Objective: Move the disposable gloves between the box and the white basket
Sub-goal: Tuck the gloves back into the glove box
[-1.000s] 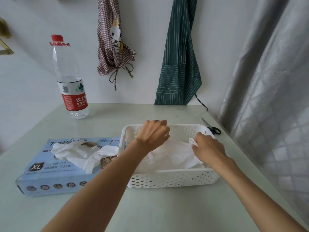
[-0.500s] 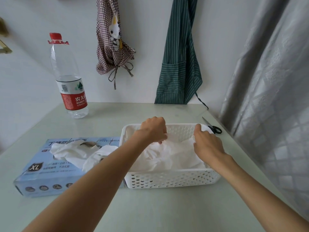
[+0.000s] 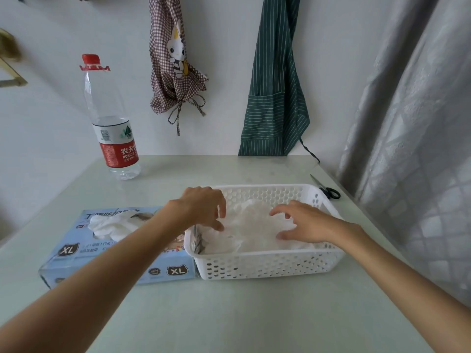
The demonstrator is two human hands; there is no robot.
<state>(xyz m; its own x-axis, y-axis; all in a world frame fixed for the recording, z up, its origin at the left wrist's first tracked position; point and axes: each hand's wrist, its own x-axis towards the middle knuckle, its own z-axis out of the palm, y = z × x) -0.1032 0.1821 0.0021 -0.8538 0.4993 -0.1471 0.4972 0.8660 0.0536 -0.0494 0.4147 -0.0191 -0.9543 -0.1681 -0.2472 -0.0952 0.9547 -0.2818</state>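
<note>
A: Item, white basket (image 3: 267, 263): on the counter (image 3: 229, 314), touching the blue glove box (image 3: 122, 263) on its left.
B: Contents?
A: Loose white disposable gloves (image 3: 254, 225); more bunch out of the box opening.
B: Hands?
A: Left hand (image 3: 201, 207) and right hand (image 3: 303, 225) over the basket gloves, fingers spread and relaxed, gripping nothing. Contact uncertain.

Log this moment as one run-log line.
left hand: open, over basket | right hand: open, over gloves | white basket: holds gloves | box: gloves protruding
</note>
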